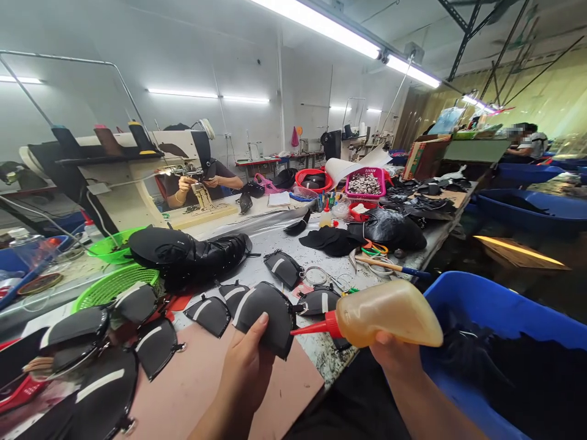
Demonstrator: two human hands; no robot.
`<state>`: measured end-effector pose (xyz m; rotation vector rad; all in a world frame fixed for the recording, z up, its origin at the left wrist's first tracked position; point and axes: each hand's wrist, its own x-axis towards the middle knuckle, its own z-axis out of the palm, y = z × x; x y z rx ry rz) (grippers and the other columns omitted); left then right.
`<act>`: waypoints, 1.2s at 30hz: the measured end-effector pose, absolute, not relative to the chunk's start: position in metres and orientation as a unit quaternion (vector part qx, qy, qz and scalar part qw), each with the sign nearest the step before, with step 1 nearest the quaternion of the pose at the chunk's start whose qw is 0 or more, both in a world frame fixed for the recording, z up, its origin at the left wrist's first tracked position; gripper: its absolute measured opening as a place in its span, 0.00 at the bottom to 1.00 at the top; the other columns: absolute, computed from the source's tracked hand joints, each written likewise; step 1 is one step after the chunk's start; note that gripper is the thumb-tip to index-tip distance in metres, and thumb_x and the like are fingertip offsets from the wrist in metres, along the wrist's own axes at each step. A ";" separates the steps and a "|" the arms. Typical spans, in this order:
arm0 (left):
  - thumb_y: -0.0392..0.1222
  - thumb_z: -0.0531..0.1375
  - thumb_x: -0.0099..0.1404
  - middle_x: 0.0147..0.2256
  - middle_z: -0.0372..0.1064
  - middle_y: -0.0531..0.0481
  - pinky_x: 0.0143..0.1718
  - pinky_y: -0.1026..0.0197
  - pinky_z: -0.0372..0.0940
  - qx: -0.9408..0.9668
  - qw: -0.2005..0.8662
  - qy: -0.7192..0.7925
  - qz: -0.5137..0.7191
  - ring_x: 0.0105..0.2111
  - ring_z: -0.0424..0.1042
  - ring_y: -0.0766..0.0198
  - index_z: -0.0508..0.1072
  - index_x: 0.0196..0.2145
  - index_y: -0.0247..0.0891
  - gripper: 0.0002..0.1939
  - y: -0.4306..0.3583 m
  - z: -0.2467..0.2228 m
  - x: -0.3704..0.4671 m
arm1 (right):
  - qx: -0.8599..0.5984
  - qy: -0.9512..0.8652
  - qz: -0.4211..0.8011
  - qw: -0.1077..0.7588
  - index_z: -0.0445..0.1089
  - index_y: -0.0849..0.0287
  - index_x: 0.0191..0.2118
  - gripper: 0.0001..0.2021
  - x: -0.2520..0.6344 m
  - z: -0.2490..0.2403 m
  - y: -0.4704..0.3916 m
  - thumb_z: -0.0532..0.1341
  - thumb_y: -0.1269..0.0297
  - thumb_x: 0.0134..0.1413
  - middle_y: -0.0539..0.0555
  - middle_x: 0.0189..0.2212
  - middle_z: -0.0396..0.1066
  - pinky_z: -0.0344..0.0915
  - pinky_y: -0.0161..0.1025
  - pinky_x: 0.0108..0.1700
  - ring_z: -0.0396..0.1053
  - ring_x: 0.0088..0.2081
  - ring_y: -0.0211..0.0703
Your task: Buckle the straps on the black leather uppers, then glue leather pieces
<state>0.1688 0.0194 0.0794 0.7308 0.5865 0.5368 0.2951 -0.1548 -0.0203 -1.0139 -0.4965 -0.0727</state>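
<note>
My left hand [250, 360] grips a curved black piece [266, 315] with a pale strip along its left edge, the thumb lying on its face. In my right hand [397, 351] is a squeeze bottle [389, 311] of amber liquid, held on its side. Its red nozzle [316, 328] points left, with the tip at the right edge of the black piece. Similar black pieces with white strips lie around, one [208, 313] just left of my left hand and another [283, 269] behind it. A pinkish board [183, 391] is beneath my left hand.
More black pieces [105, 385] cover the left side, near a green basket [117, 287]. A blue tub [463, 287] with dark material stands at the right. Scissors [373, 247] and a blue-handled tool [389, 266] lie ahead. Across the table, a person's hands [183, 189] are at a sewing machine [137, 183].
</note>
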 end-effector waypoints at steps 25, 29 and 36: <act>0.37 0.64 0.52 0.37 0.75 0.48 0.39 0.61 0.69 0.357 0.874 0.214 0.250 0.41 0.72 0.57 0.70 0.47 0.41 0.22 0.032 0.074 0.167 | -0.512 -0.260 0.002 0.819 0.72 0.52 0.36 0.27 0.279 -0.048 -0.162 0.66 0.39 0.29 0.57 0.28 0.74 0.72 0.49 0.32 0.72 0.31 0.54; 0.43 0.63 0.52 0.31 0.75 0.46 0.35 0.58 0.70 0.348 0.876 0.259 0.209 0.32 0.74 0.56 0.73 0.37 0.35 0.14 0.059 0.073 0.170 | -0.467 -0.232 -0.016 0.853 0.70 0.48 0.41 0.26 0.293 -0.034 -0.166 0.64 0.40 0.36 0.54 0.30 0.74 0.71 0.50 0.31 0.72 0.31 0.53; 0.35 0.70 0.41 0.22 0.72 0.48 0.20 0.68 0.64 0.527 0.813 0.229 0.097 0.20 0.70 0.64 0.74 0.29 0.33 0.15 0.079 0.082 0.166 | -0.394 -0.175 -0.072 0.899 0.70 0.44 0.40 0.24 0.293 0.020 -0.151 0.71 0.50 0.30 0.48 0.32 0.73 0.71 0.42 0.33 0.71 0.31 0.45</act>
